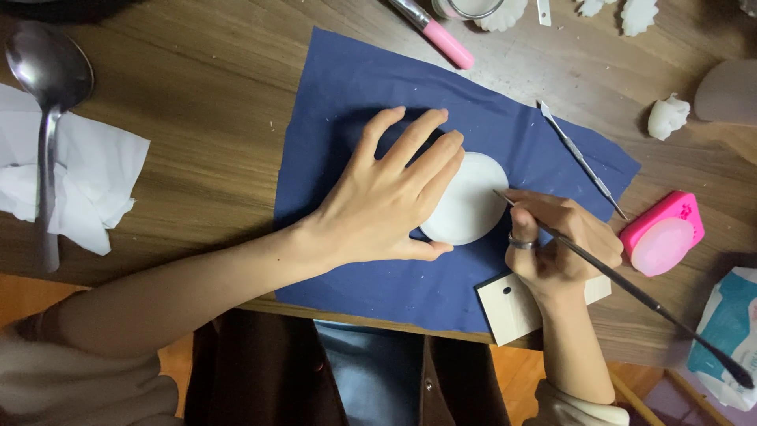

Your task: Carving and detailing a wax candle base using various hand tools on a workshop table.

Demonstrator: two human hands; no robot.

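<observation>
- A white disc [471, 201] lies flat on a blue cloth [347, 87], near the middle of the wooden table [205, 142].
- The left hand [390, 201] rests spread and flat, palm down, over the disc's left part; its fingers grasp nothing, they only press and steady, with the thumb along the disc's lower edge.
- The right hand [556, 248] sits just right of the disc, fingers closed in a pen grip on a thin dark tool [623, 284]; a ring shows on one finger.
- The tool's long axis runs from lower right to upper left, and its tip touches or nearly touches the disc's right edge, so the disc lies up and left of the grip.
- Under the right wrist lies a pale wooden tag [505, 312] with a hole.
- A metal pick [583, 162] lies on the cloth's right edge, apart from both hands.
- Farther right sit a pink round case [662, 235] and a small white lump [668, 117].
- At far left a spoon [49, 102] lies across white tissue [95, 177]; a pink-handled tool [445, 41] lies at the top.
</observation>
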